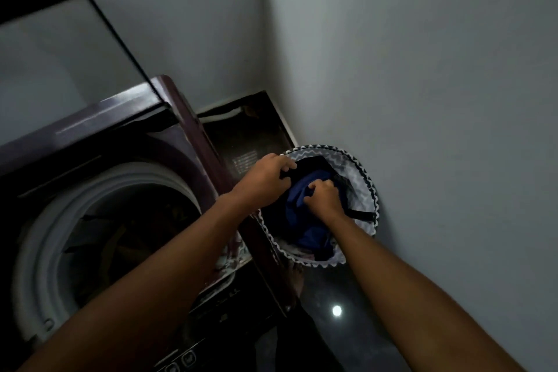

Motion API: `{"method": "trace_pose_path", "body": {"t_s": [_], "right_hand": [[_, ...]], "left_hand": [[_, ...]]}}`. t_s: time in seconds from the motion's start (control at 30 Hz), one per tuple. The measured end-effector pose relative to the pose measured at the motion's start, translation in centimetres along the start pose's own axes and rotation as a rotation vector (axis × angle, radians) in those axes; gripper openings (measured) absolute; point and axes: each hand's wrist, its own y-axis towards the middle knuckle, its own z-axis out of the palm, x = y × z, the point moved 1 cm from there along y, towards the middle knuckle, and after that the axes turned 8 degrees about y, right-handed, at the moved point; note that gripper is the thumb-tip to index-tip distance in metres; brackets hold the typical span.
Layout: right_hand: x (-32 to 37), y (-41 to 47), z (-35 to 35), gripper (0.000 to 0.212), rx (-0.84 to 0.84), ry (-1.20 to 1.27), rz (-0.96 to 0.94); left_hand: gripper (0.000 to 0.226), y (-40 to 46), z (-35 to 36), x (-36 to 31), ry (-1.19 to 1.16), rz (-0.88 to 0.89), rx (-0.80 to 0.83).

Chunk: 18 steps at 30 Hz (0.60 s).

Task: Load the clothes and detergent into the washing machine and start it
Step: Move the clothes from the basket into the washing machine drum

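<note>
**Clothes coming out of the basket, both hands in**

Clothes are what I'm after, and both hands are down in the laundry basket [367, 190] beside the washing machine [99, 190]. My left hand [265, 178] has its fingers curled over a dark garment [308, 164] at the basket's near rim, gripping it. My right hand [323, 198] is bunched into the blue garment [302, 220], fingers clenched in the fabric, which lies directly under and in front of those fingertips, piled in the middle of the basket.

To do this lift well, I'd gather plenty of cloth in each fist rather than pinching an edge, so nothing trails. A black strap [360, 215] runs out to the right of my right fingers towards the basket rim; I'd judge it could snag, so I'd pull up slowly and watch that it comes free. Then swing left over the drum opening [120, 235], which sits well to the left of my left fingers with the lid [60, 48] standing up, and let go low inside so sleeves don't hang over the rim.

The count: one basket, one machine, two hands working. Two garments I can tell apart in the basket, blue and dark, plus a paler scrap below the blue one; more may be buried. Some cloth already lies in the drum, too dim to count. No detergent in sight.
</note>
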Motion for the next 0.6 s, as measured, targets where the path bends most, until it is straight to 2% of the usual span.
{"method": "trace_pose_path", "body": {"t_s": [0.13,0.27,0.43,0.53,0.6], "right_hand": [[-1.4,2.5,1.0,0.047,0.037,-0.116,0.052],[-1.4,4.3,1.5,0.065,-0.015,0.020,0.051],[-1.3,6.6,2.3,0.092,0.109,0.341,0.385],[-2.4,6.9,3.1,0.076,0.202,0.438,0.488],[-3.1,6.2,2.9,0.055,0.136,0.446,0.560]], "left_hand": [[0.036,1.9,2.5,-0.4,0.033,-0.030,0.101],[0.034,2.8,4.4,-0.5,0.053,-0.020,0.113],[0.036,3.1,5.4,-0.2,0.053,-0.048,0.126],[0.038,3.1,5.3,0.0,0.032,-0.057,0.120],[0.038,3.1,5.2,0.2,0.010,-0.080,0.114]]}}
